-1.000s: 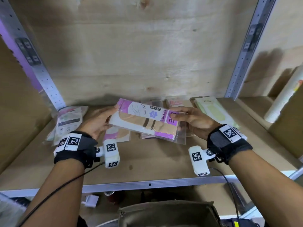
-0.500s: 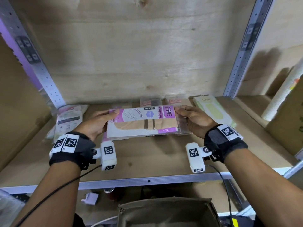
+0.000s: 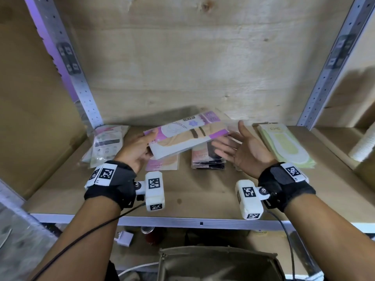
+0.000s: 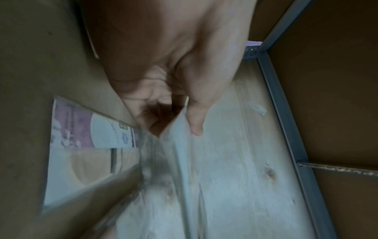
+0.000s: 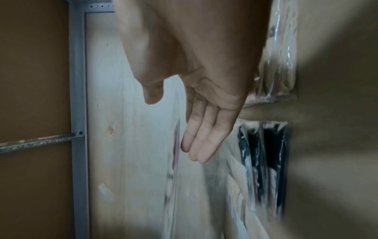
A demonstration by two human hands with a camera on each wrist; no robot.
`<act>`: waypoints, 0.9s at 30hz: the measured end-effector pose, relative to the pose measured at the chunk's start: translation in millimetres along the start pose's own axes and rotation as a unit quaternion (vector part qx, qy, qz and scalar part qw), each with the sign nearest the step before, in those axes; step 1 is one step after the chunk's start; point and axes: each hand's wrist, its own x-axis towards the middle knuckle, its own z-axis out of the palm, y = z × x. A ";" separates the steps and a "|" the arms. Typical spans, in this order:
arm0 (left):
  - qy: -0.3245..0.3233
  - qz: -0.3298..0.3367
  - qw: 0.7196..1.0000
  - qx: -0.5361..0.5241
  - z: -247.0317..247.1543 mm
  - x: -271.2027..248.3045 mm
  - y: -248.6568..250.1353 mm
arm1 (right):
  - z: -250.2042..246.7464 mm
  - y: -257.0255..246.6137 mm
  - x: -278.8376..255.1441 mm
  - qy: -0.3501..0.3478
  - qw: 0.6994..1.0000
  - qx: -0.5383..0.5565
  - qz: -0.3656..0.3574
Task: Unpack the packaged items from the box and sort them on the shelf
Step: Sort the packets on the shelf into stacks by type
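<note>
My left hand (image 3: 140,148) grips the left end of a stack of flat purple-and-white sock packets (image 3: 186,136), lifted and tilted above the wooden shelf (image 3: 203,191). In the left wrist view the thumb (image 4: 196,122) presses on the packets' edge (image 4: 178,129). My right hand (image 3: 241,153) is open, palm up, just right of the stack and not holding it; its straight fingers (image 5: 200,142) show in the right wrist view. A pink packet (image 3: 162,164) lies under the lifted stack. A dark stack of packets (image 3: 207,159) lies beside it.
White pouches (image 3: 105,145) lie at the shelf's left end and green packets (image 3: 288,147) at the right. Metal uprights (image 3: 67,63) (image 3: 332,61) frame the bay. A white roll (image 3: 363,147) stands in the bay to the right. An open box (image 3: 219,262) sits below the shelf edge.
The right hand let go of the purple stack and opened palm up. The left hand alone now holds the stack, which has risen and tilted with its right end higher and farther back.
</note>
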 end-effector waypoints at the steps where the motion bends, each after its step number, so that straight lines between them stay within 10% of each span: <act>1: 0.002 -0.003 1.000 -0.022 3.1 0.0 -0.7 | 5.1 2.6 0.6 -0.014 1.000 -0.008 0.005; 16: -0.086 -0.008 0.985 0.149 38.5 -1.0 -16.3 | 28.6 33.9 8.4 -0.109 0.980 -0.166 -0.009; 27: 0.088 0.117 0.983 0.111 4.6 43.5 -5.3 | 8.0 18.3 -10.0 -0.158 0.901 -0.403 0.025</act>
